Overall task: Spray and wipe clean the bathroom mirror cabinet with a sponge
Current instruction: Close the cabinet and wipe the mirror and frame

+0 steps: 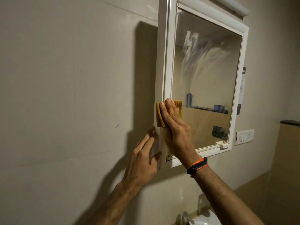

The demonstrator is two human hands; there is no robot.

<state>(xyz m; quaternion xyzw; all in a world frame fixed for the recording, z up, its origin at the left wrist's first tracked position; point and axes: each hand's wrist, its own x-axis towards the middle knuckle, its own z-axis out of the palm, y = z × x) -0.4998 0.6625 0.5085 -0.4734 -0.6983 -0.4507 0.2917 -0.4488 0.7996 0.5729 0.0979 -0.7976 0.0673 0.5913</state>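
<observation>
We see the right hand point(174, 127), fingers straight, pressing a flat mustard-yellow sponge point(159, 116) against the lower left corner of the white-framed mirror cabinet point(167, 65) | left hand point(142, 161) with straight fingers resting on the cabinet's left side near the bottom | glass smeared with streaks | orange-and-black wristband point(197, 165) on right wrist

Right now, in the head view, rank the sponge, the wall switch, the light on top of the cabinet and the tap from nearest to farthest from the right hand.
1. Sponge, under the right hand.
2. Wall switch, to the right.
3. Tap, below; close to the switch, hard to separate.
4. Light, top.
</observation>
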